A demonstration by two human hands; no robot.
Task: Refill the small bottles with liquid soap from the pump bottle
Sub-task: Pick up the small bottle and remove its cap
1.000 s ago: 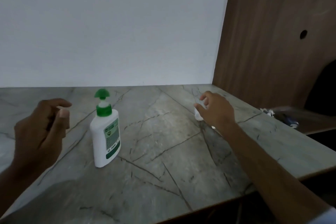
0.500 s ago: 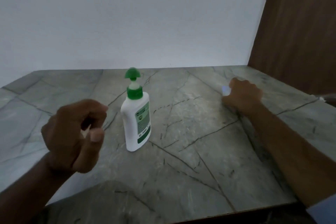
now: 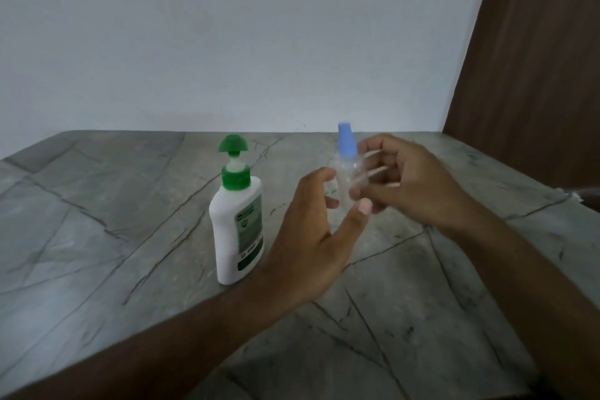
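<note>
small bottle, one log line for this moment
small bottle, blue cap on | held in right hand | left hand open beside | pump bottle upright, untouched

I see the pump bottle (image 3: 236,221) standing on the worktop (image 3: 97,221), left of the small bottle (image 3: 344,172) held between both hands.

Both my forearms come in from the bottom edge and meet near centre, raised above the counter. My right hand (image 3: 412,185) is back-to-camera, fingers curled inward, pinching a small clear bottle (image 3: 345,178) with a blue cap, held upright. My left hand (image 3: 311,237) is just beside it on the near left, open and cupped, thumb stretched up toward the bottle's base, fingers loosely spread. Can't tell whether my left fingers touch it; slight motion blur.
</note>
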